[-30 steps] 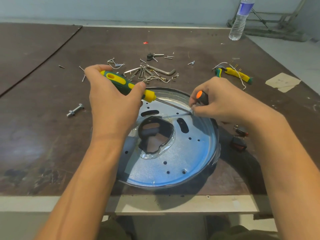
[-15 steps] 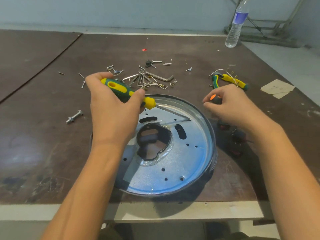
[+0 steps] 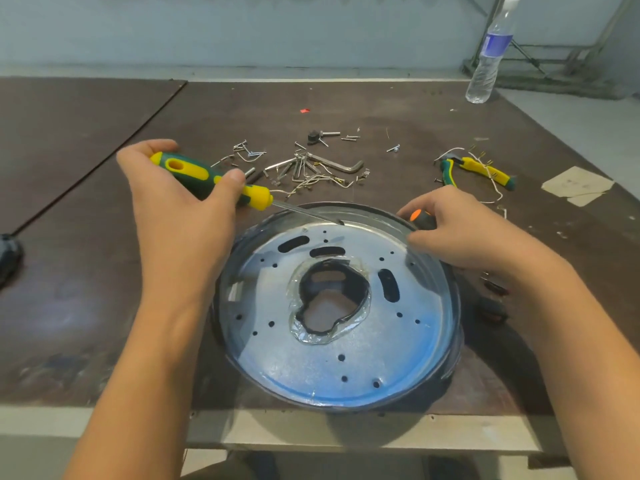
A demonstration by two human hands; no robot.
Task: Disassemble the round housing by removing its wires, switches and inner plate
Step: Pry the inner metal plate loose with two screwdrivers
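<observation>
Housing (image 3: 450, 341) w/ inner plate (image 3: 311, 368) inside, on table (image 3: 86, 271) near front edge, L hand (image 3: 180, 216) curled round green-yellow screwdriver (image 3: 207, 176), tip at plate's far rim, R hand (image 3: 460, 230) gripping orange-tipped tool (image 3: 420, 218) at right rim

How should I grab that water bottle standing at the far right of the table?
Hold the water bottle round its middle, about where the blue label is, and come in from the side facing you with your hand level. It stands upright and is round and slim, so your fingers can wrap it. Nothing stands close beside it on the table. Grabbing it near the top would probably tip it.
</observation>
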